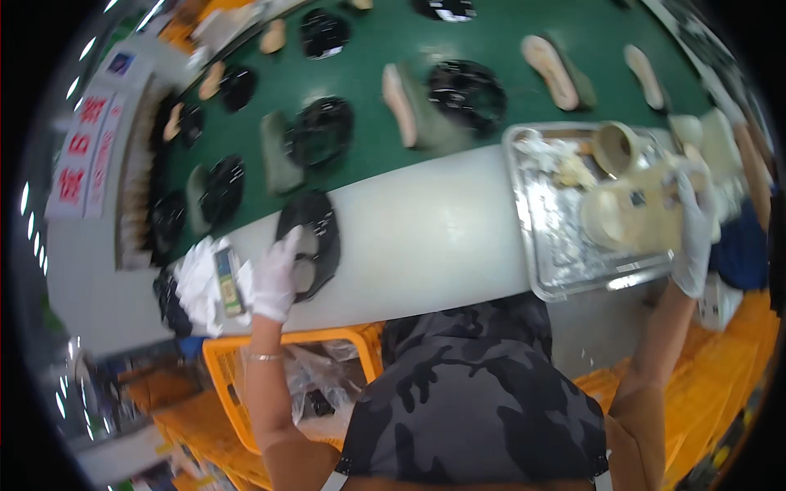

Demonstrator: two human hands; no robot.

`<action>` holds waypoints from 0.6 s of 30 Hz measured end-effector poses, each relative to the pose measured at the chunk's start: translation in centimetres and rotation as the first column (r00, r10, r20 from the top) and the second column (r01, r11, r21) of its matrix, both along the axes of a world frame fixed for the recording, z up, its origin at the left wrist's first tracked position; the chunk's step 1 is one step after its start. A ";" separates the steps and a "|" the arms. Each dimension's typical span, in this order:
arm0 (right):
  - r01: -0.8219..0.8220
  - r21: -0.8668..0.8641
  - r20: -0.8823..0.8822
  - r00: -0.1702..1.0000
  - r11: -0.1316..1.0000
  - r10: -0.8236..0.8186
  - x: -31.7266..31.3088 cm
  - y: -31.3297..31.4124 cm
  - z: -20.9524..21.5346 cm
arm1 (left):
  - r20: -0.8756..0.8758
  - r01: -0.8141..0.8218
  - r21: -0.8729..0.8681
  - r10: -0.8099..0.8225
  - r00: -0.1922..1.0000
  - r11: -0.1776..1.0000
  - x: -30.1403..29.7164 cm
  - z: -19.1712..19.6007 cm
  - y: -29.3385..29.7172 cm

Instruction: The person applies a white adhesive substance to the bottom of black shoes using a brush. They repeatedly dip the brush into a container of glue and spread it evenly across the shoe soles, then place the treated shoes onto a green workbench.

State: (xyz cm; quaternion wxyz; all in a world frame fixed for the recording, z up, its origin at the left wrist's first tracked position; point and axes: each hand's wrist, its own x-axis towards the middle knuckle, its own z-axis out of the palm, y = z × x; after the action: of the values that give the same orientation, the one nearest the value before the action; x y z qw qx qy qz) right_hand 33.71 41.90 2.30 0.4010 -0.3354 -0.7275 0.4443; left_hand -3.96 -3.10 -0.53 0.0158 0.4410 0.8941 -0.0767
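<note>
Black piece [326,237] at the left hand's [273,282] fingertips, well apart from the right hand [694,237].

Light, flat fingertips should steady it best without creasing it; the left fingers reach over its near side, though whether they pinch or merely rest, I cannot tell. Farther right, the right hand is at the jug [630,221], its grip too blurred to judge; working above the tray [557,254], just left of that hand, should catch spills. Beyond both hands runs the green belt [372,106].
</note>
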 end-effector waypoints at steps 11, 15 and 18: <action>0.025 0.473 0.168 0.979 0.881 -0.118 0.1 -8.1 -4.2 | 0.237 -0.197 0.867 -0.031 0.971 0.457 4.5 3.5 3.0; -0.025 0.236 0.104 0.995 0.971 0.000 0.8 -8.7 -4.6 | 0.798 -0.750 0.602 -0.227 0.558 0.275 7.0 4.1 8.3; -0.028 -0.036 -0.077 0.997 0.999 0.025 0.9 -8.8 -3.7 | 0.821 -0.482 0.542 -0.557 0.128 0.688 7.1 3.4 10.5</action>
State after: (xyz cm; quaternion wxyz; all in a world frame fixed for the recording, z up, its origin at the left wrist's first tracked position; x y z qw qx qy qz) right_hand 34.62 33.08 -1.36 0.4167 -0.3158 -0.7076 0.4753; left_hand 3.12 7.44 2.84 0.4240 0.3652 0.5786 0.5933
